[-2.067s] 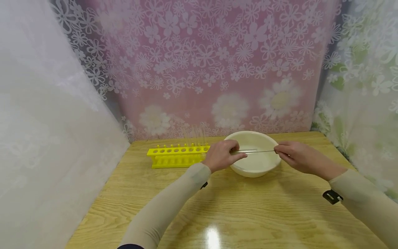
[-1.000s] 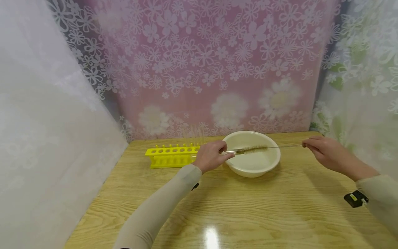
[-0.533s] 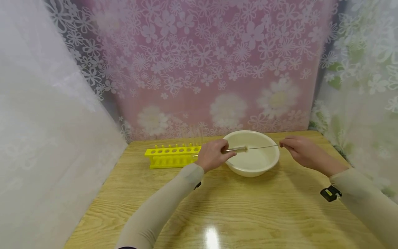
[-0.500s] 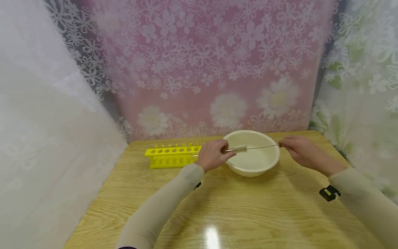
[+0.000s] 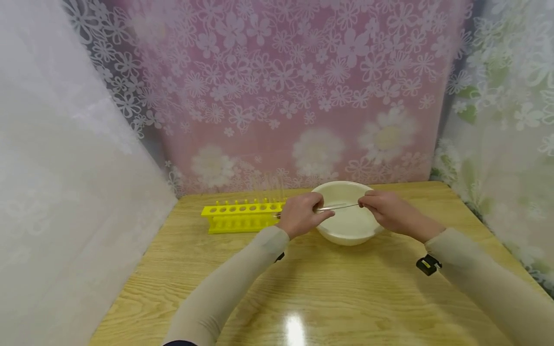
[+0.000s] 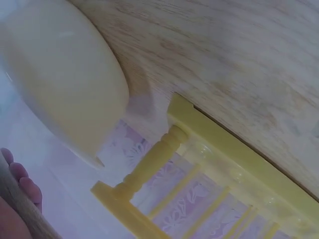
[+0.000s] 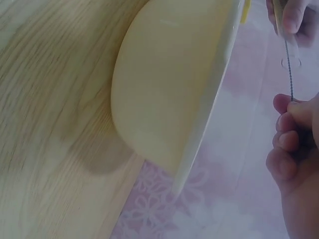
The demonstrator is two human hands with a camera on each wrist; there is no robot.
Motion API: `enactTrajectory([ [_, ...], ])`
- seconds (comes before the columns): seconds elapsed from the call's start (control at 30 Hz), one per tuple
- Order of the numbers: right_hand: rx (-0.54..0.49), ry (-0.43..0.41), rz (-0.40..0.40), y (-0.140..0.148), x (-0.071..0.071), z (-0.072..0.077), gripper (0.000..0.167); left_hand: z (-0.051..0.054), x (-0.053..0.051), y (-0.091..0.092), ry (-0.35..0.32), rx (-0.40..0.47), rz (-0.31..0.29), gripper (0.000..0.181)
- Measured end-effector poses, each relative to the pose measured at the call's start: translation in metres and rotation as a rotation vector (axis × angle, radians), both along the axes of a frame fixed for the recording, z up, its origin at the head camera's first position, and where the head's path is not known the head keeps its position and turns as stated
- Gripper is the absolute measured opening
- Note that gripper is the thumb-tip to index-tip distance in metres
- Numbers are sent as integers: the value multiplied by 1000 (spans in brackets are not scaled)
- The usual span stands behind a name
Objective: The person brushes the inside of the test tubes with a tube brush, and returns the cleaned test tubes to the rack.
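In the head view, my left hand [image 5: 300, 215] grips a clear glass test tube [image 5: 339, 206], held nearly level above the cream bowl [image 5: 348, 239]. My right hand [image 5: 385, 210] pinches the thin wire handle of a test tube brush [image 5: 352, 205] close to the tube's mouth. The twisted wire [image 7: 290, 77] enters the tube's open end [image 7: 297, 63] in the right wrist view. The bristles are inside the tube, mostly hidden by my left hand. Part of my left hand [image 6: 22, 184] shows at the lower left edge in the left wrist view.
A yellow test tube rack [image 5: 242, 208] stands left of the bowl, partly behind my left hand. Several clear tubes [image 5: 279, 187] stand upright at its right end. Floral curtains [image 5: 281, 96] enclose the wooden table [image 5: 337, 293] at the back and sides.
The brush was drawn out to the right a second ago, baring its bristles. Since then my right hand has moved left, pushing it back into the tube. My left hand has barely shifted.
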State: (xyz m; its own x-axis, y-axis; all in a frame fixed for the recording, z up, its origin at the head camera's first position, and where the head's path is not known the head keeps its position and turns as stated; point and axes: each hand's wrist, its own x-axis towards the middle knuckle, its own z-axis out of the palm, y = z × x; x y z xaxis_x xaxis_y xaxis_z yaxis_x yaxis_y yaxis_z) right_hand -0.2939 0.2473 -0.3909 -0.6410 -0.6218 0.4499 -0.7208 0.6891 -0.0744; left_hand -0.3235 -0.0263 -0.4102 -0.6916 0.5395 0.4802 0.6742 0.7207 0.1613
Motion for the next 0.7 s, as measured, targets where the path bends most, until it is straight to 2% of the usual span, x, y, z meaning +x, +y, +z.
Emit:
enactTrajectory([
  [0.2,1,-47,32,-16,-1,-5,15,-4,1,-3,7,-19,14,37],
  [0.33,3,-61,25,-14,-2,-7,16,-4,1,-4,-3,-21,10,37],
  [0.53,0,-95,19,-9,-3,-1,16,-1,-1,-6,-46,-10,2,35],
  [0.7,-2,-110,8,-6,-3,2,16,0,-1,-7,-44,1,4,35],
])
